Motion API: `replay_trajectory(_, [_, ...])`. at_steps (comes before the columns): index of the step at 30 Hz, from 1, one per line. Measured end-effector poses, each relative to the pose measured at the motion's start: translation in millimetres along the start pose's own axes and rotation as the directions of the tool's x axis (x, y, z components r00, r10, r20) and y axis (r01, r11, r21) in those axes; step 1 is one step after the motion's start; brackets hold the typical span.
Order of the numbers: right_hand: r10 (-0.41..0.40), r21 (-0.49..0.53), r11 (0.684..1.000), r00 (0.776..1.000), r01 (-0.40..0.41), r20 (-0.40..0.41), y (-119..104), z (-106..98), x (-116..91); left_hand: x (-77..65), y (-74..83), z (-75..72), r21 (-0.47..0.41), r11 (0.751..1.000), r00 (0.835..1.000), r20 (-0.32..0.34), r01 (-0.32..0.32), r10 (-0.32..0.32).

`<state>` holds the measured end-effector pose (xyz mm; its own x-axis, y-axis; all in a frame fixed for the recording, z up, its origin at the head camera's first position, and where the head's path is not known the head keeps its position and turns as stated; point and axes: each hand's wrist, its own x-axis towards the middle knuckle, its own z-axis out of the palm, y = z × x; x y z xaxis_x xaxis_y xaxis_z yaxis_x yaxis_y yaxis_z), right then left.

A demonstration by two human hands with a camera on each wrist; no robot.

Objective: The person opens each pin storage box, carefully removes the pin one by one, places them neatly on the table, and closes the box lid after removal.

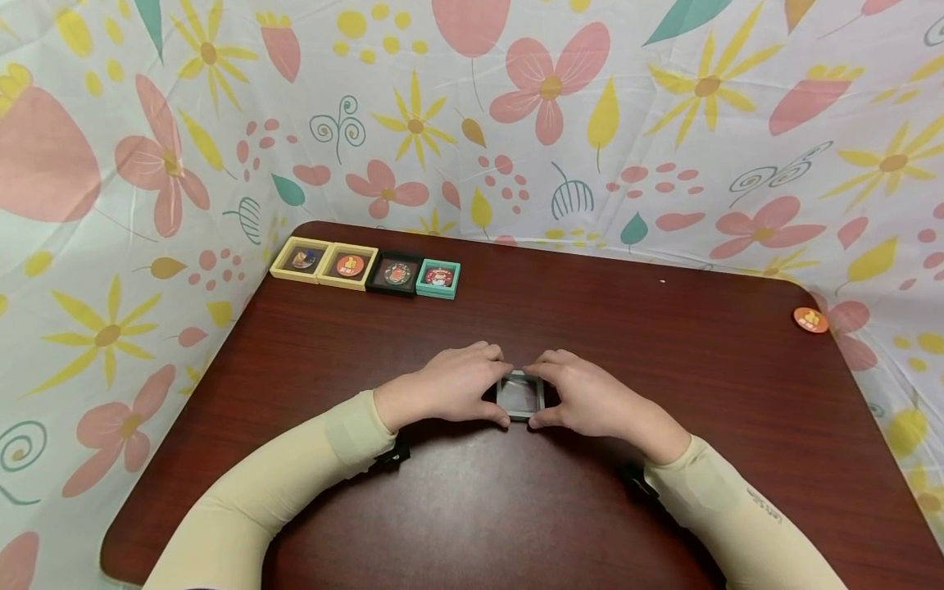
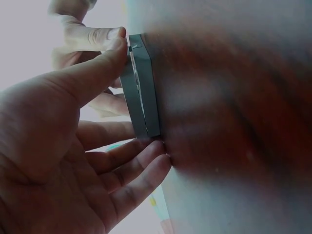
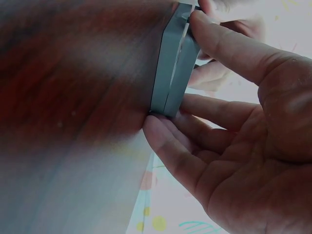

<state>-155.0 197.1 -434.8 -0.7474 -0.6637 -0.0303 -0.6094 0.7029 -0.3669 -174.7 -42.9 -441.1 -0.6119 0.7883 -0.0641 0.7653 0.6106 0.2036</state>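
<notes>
A small square grey display frame [image 1: 519,397] with a see-through middle lies on the table in front of me. My left hand [image 1: 459,383] grips its left side, thumb at the near edge and fingers at the far edge. My right hand [image 1: 588,397] holds the right side in the same way. In the left wrist view the frame [image 2: 140,87] shows two halves with a thin gap between them, wider toward the thumbs. The same narrow gap shows along the frame [image 3: 174,63] in the right wrist view.
Along the back left of the dark red table [image 1: 590,303] stand two yellow frames [image 1: 329,279], a black frame [image 1: 376,287] and a turquoise frame [image 1: 437,292], each with a round badge. A loose orange round badge [image 1: 810,319] lies at the right edge. Flowered cloth [image 1: 472,106] hangs behind.
</notes>
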Motion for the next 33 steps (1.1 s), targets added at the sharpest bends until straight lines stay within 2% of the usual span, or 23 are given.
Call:
replay_trajectory(22, [-0.013, -0.033, 0.999, 0.999, 0.012, -0.038, -2.0, 2.2, -1.0, 1.9, 1.3, 2.5, 0.019, 1.000, 1.000, -0.009, 0.017, -0.017])
replay_trajectory(33, [-0.036, -0.111, 0.993, 0.999, 0.031, -0.040, -7.3, 5.2, -0.9, -0.1, -1.7, 3.0, -0.016, 1.000, 1.000, -0.020, 0.007, -0.007])
